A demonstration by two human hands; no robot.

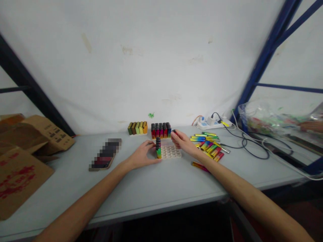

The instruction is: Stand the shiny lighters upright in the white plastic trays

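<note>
Forearms converge; left grip spread beside glossy green-gold, black-topped lighters; right grip pinching another lighter.

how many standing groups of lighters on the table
3: the yellowish block by the wall, the reddish block to its right, and the row in the white tray beside the left hand. Some row lighters may be hidden.

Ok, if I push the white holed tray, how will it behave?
The white tray looks shallow and probably light, so it may slide on the smooth-looking table. The upright lighters stand along its left side only, so that end is likely heavier.
</note>
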